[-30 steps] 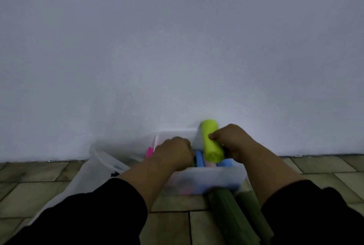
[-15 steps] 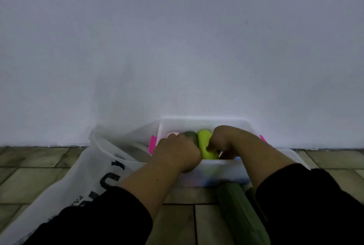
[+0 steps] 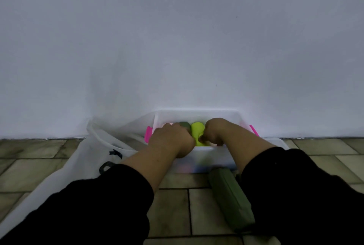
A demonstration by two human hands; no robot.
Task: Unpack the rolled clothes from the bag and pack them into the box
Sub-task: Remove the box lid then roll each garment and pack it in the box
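Note:
A clear plastic box (image 3: 199,114) with pink latches stands on the floor against the wall. Inside it a lime-green roll (image 3: 198,131) lies beside a dark green roll (image 3: 184,124). My right hand (image 3: 213,131) is curled on the right side of the lime-green roll. My left hand (image 3: 170,139) is closed over the rolls at the box's left; what its fingers hold is hidden. A white plastic bag (image 3: 78,158) with black print lies to the left of the box.
A dark green roll (image 3: 228,195) lies on the tiled floor in front of the box, between my forearms. The white wall (image 3: 177,48) rises right behind the box. Tiled floor (image 3: 29,156) stretches to both sides.
The lime-green roll went from upright above the box, in my right hand, down into the box beside the dark green roll. Both hands have sunk lower into the box.

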